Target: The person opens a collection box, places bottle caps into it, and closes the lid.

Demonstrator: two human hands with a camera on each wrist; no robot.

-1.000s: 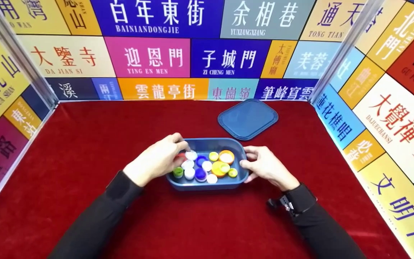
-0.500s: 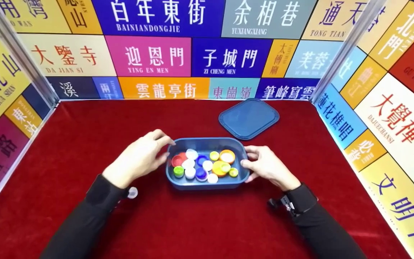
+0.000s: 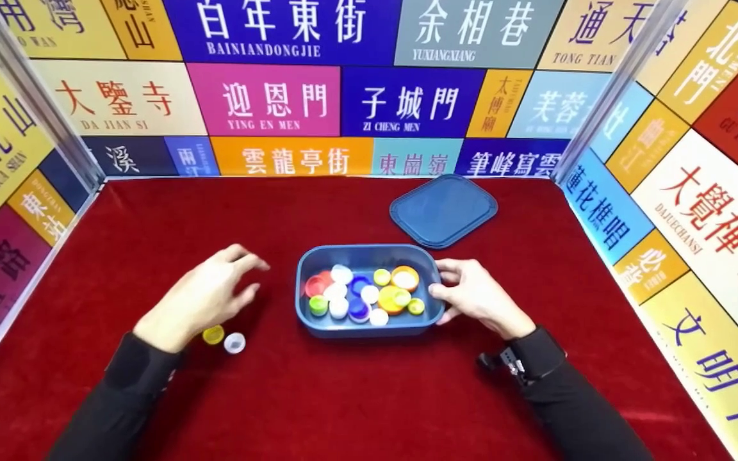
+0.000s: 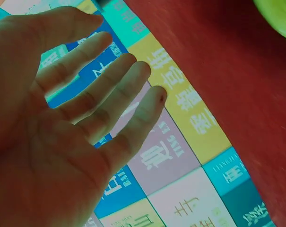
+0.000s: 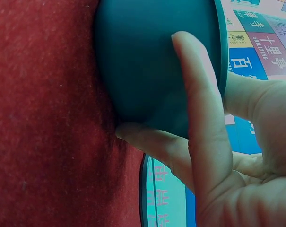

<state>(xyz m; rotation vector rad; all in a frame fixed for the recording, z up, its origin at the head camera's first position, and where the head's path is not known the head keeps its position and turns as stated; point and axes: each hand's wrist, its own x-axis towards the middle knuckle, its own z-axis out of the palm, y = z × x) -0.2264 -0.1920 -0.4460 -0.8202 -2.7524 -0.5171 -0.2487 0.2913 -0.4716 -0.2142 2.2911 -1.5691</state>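
Observation:
A blue oblong plastic box (image 3: 369, 331) stands on the red cloth, with several bottle caps inside: red, white, green, blue, yellow and orange. My right hand (image 3: 481, 296) grips its right end, thumb at the rim and fingers against the outer wall. In the right wrist view, the fingers (image 5: 204, 109) lie along the outside of the box (image 5: 147, 56). Left of the box, my left hand (image 3: 199, 294) is over the cloth, holding nothing. Its palm and loosely extended fingers (image 4: 133, 118) show in the left wrist view. Beside that wrist lie a yellow cap (image 3: 213, 334) and a whitish cap (image 3: 234, 343).
A flat blue lid (image 3: 444, 211) lies on the red cloth (image 3: 356, 397) behind the box, to the right. Panels with printed signs (image 3: 263, 101) wall off the back and both sides. A green-yellow round edge (image 4: 280, 16) enters the left wrist view's corner.
My left hand has come out of the box and moved left and toward me, uncovering the red caps, then the whitish and yellow caps on the cloth. The right hand stays at the box.

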